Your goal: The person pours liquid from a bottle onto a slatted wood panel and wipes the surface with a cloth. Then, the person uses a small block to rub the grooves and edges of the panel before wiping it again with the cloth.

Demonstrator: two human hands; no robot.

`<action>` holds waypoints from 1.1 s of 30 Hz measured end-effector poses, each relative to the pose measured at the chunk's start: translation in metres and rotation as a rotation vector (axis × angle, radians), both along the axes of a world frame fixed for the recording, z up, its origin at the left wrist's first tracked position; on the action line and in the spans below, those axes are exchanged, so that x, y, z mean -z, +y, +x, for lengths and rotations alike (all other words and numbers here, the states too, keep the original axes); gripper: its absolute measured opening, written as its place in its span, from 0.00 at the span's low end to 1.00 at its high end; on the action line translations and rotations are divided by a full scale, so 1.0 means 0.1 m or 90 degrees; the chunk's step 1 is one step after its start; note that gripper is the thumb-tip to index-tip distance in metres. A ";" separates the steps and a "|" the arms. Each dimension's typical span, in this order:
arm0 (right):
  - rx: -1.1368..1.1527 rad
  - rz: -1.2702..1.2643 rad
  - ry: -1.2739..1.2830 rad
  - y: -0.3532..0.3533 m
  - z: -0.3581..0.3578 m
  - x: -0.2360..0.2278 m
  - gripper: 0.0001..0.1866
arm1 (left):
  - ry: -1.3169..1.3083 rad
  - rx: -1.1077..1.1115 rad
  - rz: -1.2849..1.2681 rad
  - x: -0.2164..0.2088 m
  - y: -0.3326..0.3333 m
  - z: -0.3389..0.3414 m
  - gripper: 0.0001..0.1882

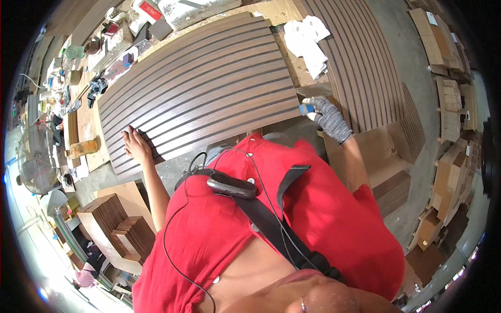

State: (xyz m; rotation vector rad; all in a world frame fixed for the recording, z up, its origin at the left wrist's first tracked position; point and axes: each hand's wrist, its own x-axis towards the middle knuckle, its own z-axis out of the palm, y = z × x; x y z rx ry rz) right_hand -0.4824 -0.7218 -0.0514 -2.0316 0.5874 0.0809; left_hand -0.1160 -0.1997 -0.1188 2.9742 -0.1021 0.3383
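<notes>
The bare left hand [136,146] lies flat, fingers spread, on the near left part of a wood-grain panel with dark grooves [201,88], which rests across the bench [293,73]. The gloved right hand [332,120] pinches a small blue block [306,109] at the panel's near right corner; whether block and panel touch is unclear. Beyond, a white cloth [304,41] lies between this panel and a second grooved panel [360,62]. An amber bottle [83,148] lies left.
</notes>
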 end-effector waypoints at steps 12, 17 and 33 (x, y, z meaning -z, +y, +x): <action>0.028 0.096 -0.044 0.10 -0.22 0.15 0.23 | -0.007 0.009 -0.006 0.04 0.07 0.01 0.25; 0.097 0.042 -0.104 0.17 -0.22 0.16 0.21 | 0.016 0.020 -0.036 0.01 -0.06 0.05 0.25; 0.272 0.111 -0.347 0.63 -0.40 0.45 0.22 | 0.004 0.048 -0.065 0.27 0.25 0.17 0.28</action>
